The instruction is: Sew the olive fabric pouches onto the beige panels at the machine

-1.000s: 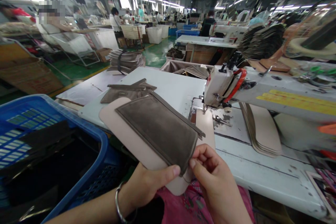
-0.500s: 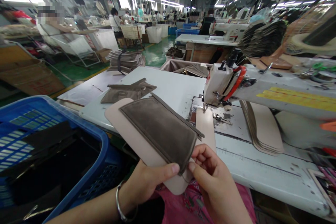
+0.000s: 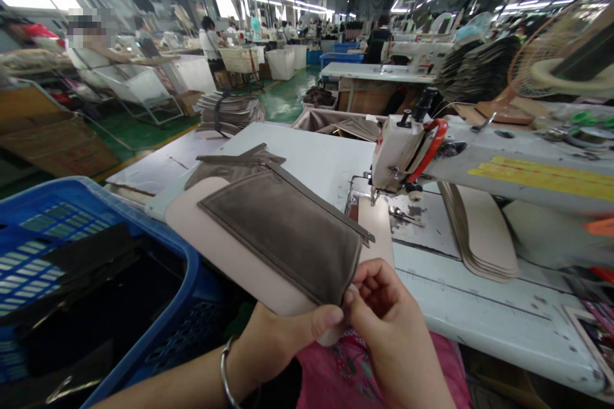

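Observation:
A dark grey-brown pocket panel (image 3: pixel 283 227) with a stitched border and a strip along its top edge lies over a pale beige rounded panel (image 3: pixel 215 252). My left hand (image 3: pixel 292 339) grips both layers near the lower corner, thumb on top and fingers hidden beneath. At that same corner my right hand (image 3: pixel 384 307) pinches the edge, its fingertips curled at the pocket panel's border. Just beyond my right hand, another beige strip (image 3: pixel 374 223) lies beneath the needle of the sewing machine (image 3: pixel 398 153).
A blue plastic basket (image 3: pixel 185 268) with dark pieces stands at the left. More pocket pieces (image 3: pixel 225 169) lie on the white table (image 3: pixel 311 144). Stacked beige panels (image 3: pixel 484 236) rest right of the needle. A fan (image 3: pixel 537 70) stands behind the machine; co-workers sit farther off.
The held panels have shifted left and tilted flatter, now overlapping the pocket pieces on the table. My left thumb has moved right, closer to my right fingertips.

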